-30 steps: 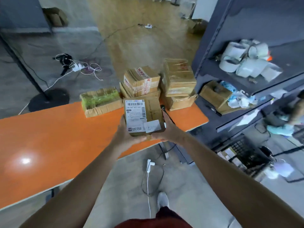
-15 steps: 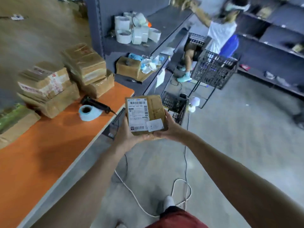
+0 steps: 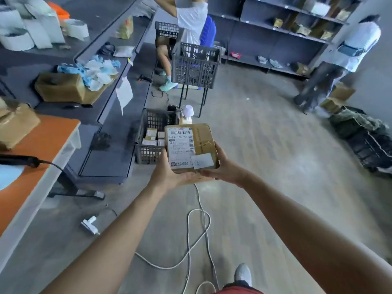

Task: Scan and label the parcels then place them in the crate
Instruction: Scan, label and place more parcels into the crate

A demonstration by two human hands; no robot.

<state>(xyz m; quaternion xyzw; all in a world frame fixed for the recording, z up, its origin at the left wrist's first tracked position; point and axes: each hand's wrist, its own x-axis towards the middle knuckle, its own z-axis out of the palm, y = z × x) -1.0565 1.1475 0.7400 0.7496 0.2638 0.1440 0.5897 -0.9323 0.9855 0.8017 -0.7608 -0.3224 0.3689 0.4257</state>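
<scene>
Above a grey warehouse floor, a person's left hand (image 3: 167,176) and right hand (image 3: 226,169) grasp a taped cardboard parcel (image 3: 203,143) from below, fingers curled under its near edge and thumbs against its sides. A barcoded shipping label (image 3: 180,147) faces up beside the left hand, with a smaller white sticker (image 3: 202,161) nearer the right hand. Just beyond and left of the left hand, a dark slatted crate (image 3: 146,155) sits on the floor holding small boxes. Well to the left of both hands, a handheld scanner (image 3: 21,160) lies on an orange table (image 3: 42,143). A white cable (image 3: 192,234) loops on the floor below the forearms.
</scene>
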